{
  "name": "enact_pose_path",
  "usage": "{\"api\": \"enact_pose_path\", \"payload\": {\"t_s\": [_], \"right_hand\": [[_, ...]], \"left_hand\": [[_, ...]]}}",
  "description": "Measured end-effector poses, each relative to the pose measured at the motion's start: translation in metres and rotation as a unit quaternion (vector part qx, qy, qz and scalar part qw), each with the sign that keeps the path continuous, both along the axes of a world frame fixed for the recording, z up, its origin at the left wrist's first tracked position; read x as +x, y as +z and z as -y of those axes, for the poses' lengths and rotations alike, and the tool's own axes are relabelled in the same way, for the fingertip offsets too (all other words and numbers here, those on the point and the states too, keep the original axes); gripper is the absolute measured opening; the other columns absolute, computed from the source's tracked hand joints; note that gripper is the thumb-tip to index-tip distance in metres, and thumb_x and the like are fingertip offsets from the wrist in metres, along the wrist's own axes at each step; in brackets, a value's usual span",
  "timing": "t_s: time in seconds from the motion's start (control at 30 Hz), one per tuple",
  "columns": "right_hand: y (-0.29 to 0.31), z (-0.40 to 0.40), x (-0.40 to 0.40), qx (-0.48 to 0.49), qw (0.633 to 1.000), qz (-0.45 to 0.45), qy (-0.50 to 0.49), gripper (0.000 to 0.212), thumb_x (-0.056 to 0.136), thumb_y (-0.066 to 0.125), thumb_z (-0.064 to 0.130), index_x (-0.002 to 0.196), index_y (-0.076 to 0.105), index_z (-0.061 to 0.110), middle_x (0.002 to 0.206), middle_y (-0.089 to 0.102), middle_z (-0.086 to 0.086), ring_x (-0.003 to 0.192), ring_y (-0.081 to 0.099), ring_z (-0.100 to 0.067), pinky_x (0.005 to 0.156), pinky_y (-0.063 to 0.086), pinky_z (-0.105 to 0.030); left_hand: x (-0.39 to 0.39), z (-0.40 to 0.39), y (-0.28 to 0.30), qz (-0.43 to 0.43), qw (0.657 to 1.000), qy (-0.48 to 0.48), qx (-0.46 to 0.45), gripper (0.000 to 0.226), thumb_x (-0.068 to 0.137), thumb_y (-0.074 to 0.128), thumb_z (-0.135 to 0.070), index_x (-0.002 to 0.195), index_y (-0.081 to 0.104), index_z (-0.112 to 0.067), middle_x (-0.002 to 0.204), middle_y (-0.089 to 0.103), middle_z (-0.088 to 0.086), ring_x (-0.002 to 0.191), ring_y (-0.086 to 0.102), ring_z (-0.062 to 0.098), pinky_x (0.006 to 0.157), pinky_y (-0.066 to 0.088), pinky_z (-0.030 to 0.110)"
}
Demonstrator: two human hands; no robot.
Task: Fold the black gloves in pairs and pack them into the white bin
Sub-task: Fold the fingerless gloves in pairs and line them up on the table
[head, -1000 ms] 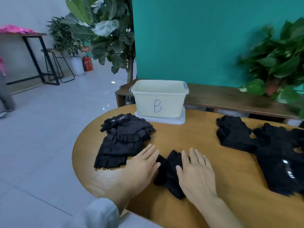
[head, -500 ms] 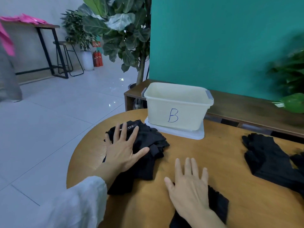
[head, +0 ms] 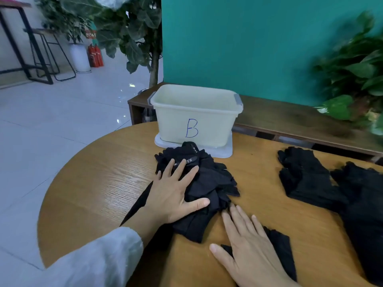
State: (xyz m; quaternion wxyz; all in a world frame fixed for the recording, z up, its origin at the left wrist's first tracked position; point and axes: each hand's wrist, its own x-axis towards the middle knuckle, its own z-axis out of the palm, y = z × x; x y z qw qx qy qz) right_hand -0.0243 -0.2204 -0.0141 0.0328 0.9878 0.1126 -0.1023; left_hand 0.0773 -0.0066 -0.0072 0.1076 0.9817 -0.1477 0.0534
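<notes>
The left hand [head: 173, 195] lies flat, fingers straight, pinning the glove pile [head: 199, 189] before the bin [head: 194, 114], while the flat right hand [head: 246, 247] holds down a glove [head: 277, 249], probably folded, ready for packing.

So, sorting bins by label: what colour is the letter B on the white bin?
Blue, handwritten on the white bin's front wall; the head view shows it plainly.

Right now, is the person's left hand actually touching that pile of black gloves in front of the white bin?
Touching. The head view shows the left hand lying flat, fingers spread, on top of the glove pile.
</notes>
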Motion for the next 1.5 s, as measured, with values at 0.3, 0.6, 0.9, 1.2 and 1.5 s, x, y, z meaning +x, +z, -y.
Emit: {"api": "enact_pose_path", "payload": {"t_s": [0.3, 0.6, 0.9, 1.2, 1.5], "right_hand": [[0.02, 0.044, -0.015, 0.01, 0.998, 0.062, -0.004, 0.066, 0.1, 0.02, 0.062, 0.117, 0.071, 0.024, 0.123, 0.067, -0.004, 0.114, 0.064, -0.016, 0.102, 0.029, -0.033], [0.1, 0.039, 0.027, 0.141, 0.968, 0.207, 0.025, 0.039, 0.102, 0.039, 0.04, 0.137, 0.052, 0.031, 0.132, 0.058, 0.015, 0.125, 0.046, -0.006, 0.099, 0.033, -0.022], [0.096, -0.013, 0.111, 0.133, 0.977, 0.143, 0.084, 0.033, 0.094, 0.051, 0.021, 0.127, 0.052, 0.019, 0.127, 0.057, 0.0, 0.122, 0.047, -0.024, 0.095, 0.044, -0.041], [0.07, -0.029, 0.15, 0.116, 0.983, 0.107, 0.093, 0.03, 0.09, 0.044, 0.011, 0.118, 0.057, 0.013, 0.115, 0.063, -0.002, 0.11, 0.052, -0.025, 0.084, 0.049, -0.042], [0.116, -0.026, 0.16, 0.354, 0.924, 0.141, -0.002, 0.012, 0.084, 0.065, 0.023, 0.091, 0.07, 0.03, 0.094, 0.07, 0.003, 0.093, 0.059, -0.02, 0.079, 0.05, -0.034]], "left_hand": [[-0.011, 0.027, 0.017, -0.022, 0.998, -0.059, -0.012, 0.096, 0.071, 0.01, -0.093, 0.153, -0.003, -0.044, 0.163, -0.01, -0.008, 0.149, -0.018, 0.018, 0.121, -0.003, 0.05], [0.01, -0.027, 0.063, 0.002, 0.977, 0.084, -0.197, 0.05, 0.099, 0.053, -0.03, 0.147, 0.043, -0.016, 0.141, 0.054, 0.007, 0.127, 0.049, 0.024, 0.098, 0.035, 0.028], [0.035, -0.01, 0.059, -0.032, 0.99, -0.027, -0.137, 0.048, 0.079, 0.073, -0.029, 0.126, 0.063, -0.024, 0.118, 0.067, -0.009, 0.113, 0.056, 0.011, 0.092, 0.045, 0.031], [0.051, -0.011, 0.05, -0.01, 0.994, -0.035, -0.107, 0.04, 0.084, 0.057, -0.039, 0.121, 0.067, -0.027, 0.108, 0.07, -0.011, 0.104, 0.059, 0.016, 0.091, 0.044, 0.032], [0.036, 0.001, 0.118, 0.018, 0.977, -0.019, -0.209, 0.015, 0.1, 0.054, -0.023, 0.101, 0.066, -0.032, 0.074, 0.056, -0.023, 0.076, 0.052, -0.025, 0.071, 0.036, 0.0]]}}
